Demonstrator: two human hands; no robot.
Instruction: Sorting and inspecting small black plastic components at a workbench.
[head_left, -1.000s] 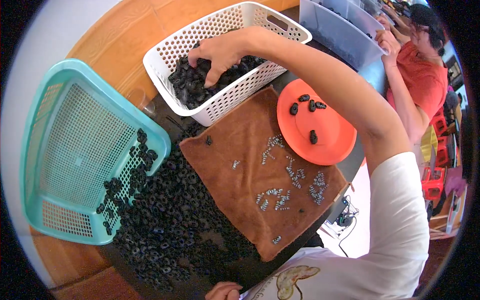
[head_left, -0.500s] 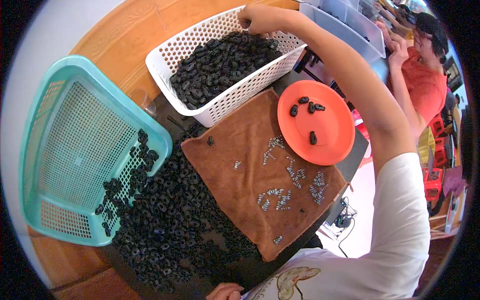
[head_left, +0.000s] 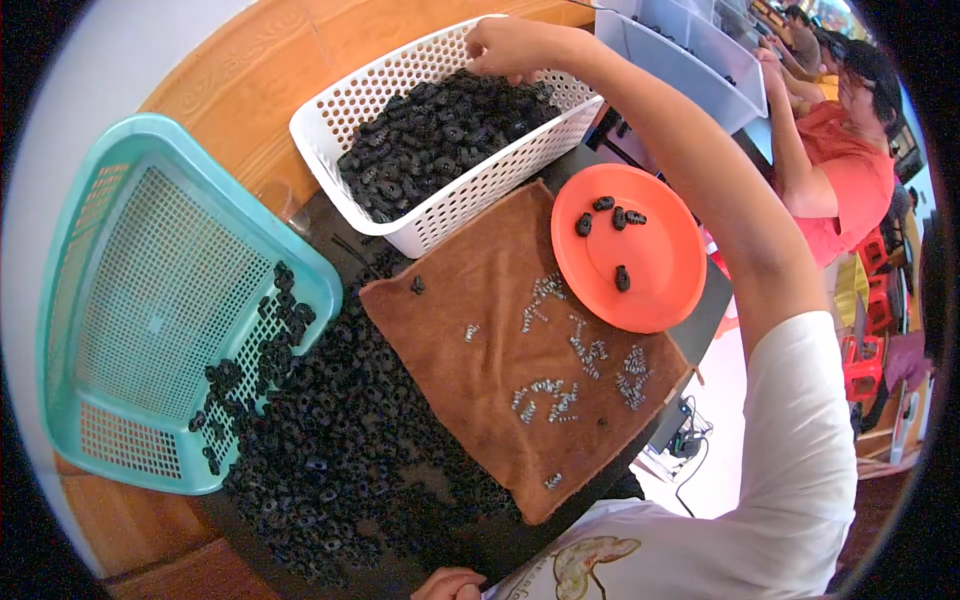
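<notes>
My right hand [head_left: 515, 48] reaches into the far end of a white perforated basket [head_left: 465, 190], fingers curled downward over a heap of small black ridged plastic pieces [head_left: 430, 140]. Whatever its fingers hold is hidden. At the bottom edge my left hand [head_left: 450, 584] is partly cut off, its fingers folded; I cannot see what is in it. Small metal springs [head_left: 545, 390] lie in loose groups on a brown cloth [head_left: 455, 350]. An orange plate [head_left: 655, 275] overlaps the cloth's far right corner and bears several black pieces [head_left: 619, 218].
A teal mesh basket [head_left: 130, 290] lies tipped at the left, black pieces at its mouth. A large pile of black parts [head_left: 330, 450] covers the dark table beside the cloth. A clear cup [head_left: 283, 203] and translucent bin [head_left: 680, 65] stand farther back. A person in red [head_left: 835, 170] sits at the right.
My right hand has shifted slightly left and lower in the white basket, with its fingers lower over the pieces. My left hand has hardly moved. The person at the right has changed posture.
</notes>
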